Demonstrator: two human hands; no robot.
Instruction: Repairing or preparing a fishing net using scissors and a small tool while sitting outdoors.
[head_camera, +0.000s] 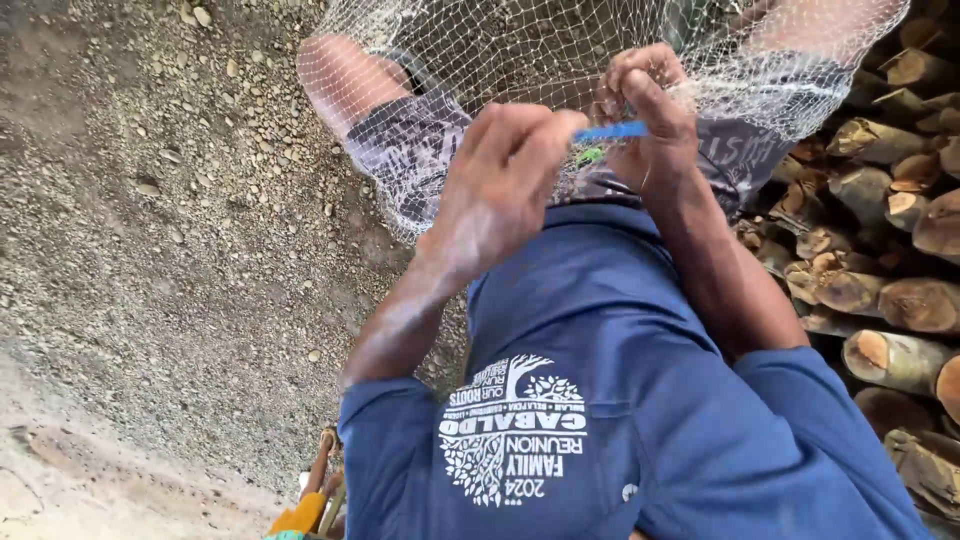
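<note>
1. One white mesh net (440, 60) hangs across the top centre of the frame, draped over the person's knees; its lower edge falls at about mid-height, just above the blue shirt (620, 400).
2. One blue netting needle (612, 131) lies level, upper centre, between the two hands and against the net.
3. The left hand (505, 175) is raised, wrist bent, its grip pressed together on the needle's near end.
4. The right hand (648, 110) is curled, its grip pinching the net's edge beside the needle.
5. Open gravel ground (150, 200) fills the left half; stacked logs (880, 270), more than ten, crowd the right edge.
</note>
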